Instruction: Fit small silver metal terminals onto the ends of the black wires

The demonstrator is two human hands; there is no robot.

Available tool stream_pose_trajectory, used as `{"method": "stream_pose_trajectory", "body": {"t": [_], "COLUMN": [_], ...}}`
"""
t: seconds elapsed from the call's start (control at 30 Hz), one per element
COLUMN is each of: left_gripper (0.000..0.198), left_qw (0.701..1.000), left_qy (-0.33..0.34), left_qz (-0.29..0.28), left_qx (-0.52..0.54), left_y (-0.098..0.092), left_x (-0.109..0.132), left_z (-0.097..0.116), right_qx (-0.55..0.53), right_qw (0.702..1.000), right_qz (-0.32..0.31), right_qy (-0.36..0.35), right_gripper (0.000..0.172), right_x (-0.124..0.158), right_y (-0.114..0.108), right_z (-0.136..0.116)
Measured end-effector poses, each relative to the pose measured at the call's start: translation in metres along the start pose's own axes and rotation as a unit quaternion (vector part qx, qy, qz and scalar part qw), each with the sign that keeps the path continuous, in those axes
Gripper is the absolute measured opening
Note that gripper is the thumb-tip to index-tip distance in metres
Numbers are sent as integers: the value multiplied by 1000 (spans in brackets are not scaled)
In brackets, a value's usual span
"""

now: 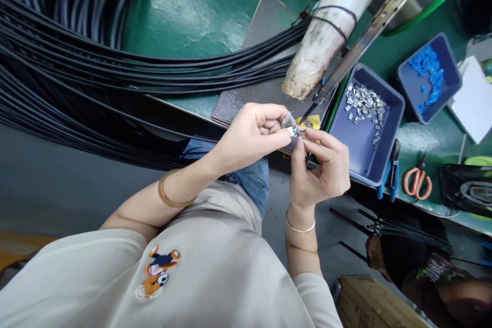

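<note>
My left hand (261, 130) pinches a small shiny metal connector (295, 130) between thumb and fingers. From the right, the thumb and fingertips of my right hand (321, 164) close at the same small piece; exactly what they grip is too small to tell. Just above the fingertips is the dark pointed tip of a long metal rod-like tool (334, 82), which slants down from the upper right. Behind the connector lies a yellow piece (310, 122). A thin black cable runs in from the left behind my left hand; whether it joins the connector is hidden.
Thick bundles of black cable (184, 69) reach a white wrapped tube (326, 41) over the green table (200, 5). To the right are a bin (346, 148) of metal shells, another bin (446, 97) of blue parts, pliers (394, 171) and orange-handled cutters (417, 182). Someone's dark-clothed figure is lower right.
</note>
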State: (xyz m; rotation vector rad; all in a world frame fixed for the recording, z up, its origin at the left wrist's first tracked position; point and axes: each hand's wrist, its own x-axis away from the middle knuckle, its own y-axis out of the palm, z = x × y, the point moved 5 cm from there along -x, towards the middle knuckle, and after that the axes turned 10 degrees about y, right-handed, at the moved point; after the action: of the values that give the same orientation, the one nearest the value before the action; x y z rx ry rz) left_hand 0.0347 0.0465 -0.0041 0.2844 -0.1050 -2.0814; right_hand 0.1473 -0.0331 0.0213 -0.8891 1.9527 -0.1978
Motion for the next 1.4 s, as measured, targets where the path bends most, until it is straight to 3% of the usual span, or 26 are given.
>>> {"method": "stream_pose_trajectory", "body": {"t": [0.3, 0.63, 0.9, 1.4], "left_gripper": [12, 12, 12, 13], "left_qw": [1000, 999, 1000, 1000], "left_qy": [12, 26, -7, 6], "left_qz": [12, 10, 1, 6], "left_qx": [10, 24, 6, 0], "left_y": [1, 2, 2, 1], "left_x": [-6, -7, -5, -6], "left_z": [-1, 4, 0, 3], "right_qx": [-11, -1, 3, 40], "right_qw": [999, 999, 999, 999], "right_qz": [-25, -27, -32, -27], "right_qy": [35, 24, -10, -6], "right_gripper": [17, 14, 18, 13], "right_x": [-4, -6, -3, -5], "right_y": [2, 0, -1, -3], "right_z": [5, 2, 2, 1]}}
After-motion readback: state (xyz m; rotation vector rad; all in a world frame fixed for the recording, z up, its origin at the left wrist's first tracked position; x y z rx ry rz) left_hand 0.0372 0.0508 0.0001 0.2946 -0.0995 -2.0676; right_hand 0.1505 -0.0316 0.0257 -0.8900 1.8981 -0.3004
